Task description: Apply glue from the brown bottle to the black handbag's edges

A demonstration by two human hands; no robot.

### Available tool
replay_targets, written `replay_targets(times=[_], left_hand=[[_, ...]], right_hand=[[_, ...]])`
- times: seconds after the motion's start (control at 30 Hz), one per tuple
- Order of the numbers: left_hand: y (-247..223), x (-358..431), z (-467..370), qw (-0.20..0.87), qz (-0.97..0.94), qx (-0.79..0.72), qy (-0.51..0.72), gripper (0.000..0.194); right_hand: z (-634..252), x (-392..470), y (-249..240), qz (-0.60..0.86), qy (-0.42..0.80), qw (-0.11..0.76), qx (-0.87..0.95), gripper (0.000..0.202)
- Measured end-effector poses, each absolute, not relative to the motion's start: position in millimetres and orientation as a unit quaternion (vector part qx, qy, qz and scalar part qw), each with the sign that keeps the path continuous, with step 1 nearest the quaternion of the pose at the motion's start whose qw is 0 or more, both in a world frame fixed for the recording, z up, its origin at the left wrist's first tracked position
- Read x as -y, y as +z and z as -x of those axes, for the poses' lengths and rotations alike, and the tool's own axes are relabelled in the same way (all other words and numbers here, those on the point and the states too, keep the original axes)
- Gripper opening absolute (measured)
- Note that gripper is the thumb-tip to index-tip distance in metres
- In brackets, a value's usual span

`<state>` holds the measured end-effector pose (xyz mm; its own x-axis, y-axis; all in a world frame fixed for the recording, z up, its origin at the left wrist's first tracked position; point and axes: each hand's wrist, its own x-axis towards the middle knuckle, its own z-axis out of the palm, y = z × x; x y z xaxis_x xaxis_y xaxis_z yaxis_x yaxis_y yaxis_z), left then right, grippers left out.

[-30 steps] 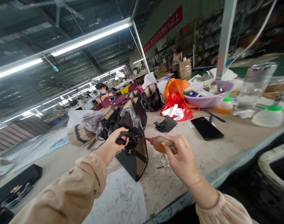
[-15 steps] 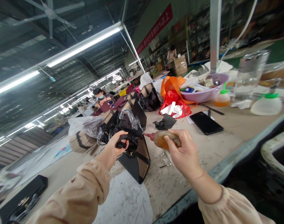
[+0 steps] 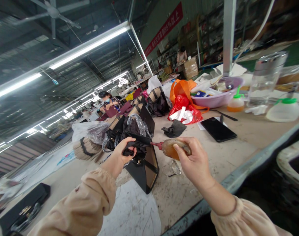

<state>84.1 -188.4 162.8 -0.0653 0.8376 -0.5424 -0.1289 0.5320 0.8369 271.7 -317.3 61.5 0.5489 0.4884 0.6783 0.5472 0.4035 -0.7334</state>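
My left hand (image 3: 123, 153) is closed on black fabric (image 3: 139, 148) at the middle of the view, beside an open black bag (image 3: 146, 177) with a tan inside. In my right hand (image 3: 194, 160) is a squeeze bottle (image 3: 169, 148) of amber liquid, lying nearly level. Its thin red nozzle points left and meets or nearly meets the edge of the black fabric; the exact contact is too small to tell. Behind my left hand, clear plastic wrap (image 3: 138, 124) covers part of the black bags.
A phone (image 3: 218, 129), a black scrap (image 3: 174, 128), a red plastic bag (image 3: 182, 106) and a purple basin (image 3: 210, 101) are on the table (image 3: 248, 141). Glue bottles (image 3: 283, 110) stand at right. Another black bag (image 3: 25, 208) lies at lower left. A person (image 3: 109, 101) sits farther back.
The view has shifted very slightly. The bottle's nozzle has moved a little left relative to the black fabric; both hands keep their hold.
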Motion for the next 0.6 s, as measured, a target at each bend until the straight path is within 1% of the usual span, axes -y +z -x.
replay_targets(times=[0.33, 0.6], left_hand=[[164.0, 187.5, -83.6, 0.633, -0.268, -0.611, 0.394, 0.029], [164.7, 190.3, -87.7, 0.624, -0.274, -0.618, 0.392, 0.028]], right_hand=[[-270.2, 315.0, 49.4, 0.529, 0.025, 0.696, 0.484, 0.01], [-272.6, 317.1, 55.2, 0.536, -0.021, 0.7, 0.472, 0.012]])
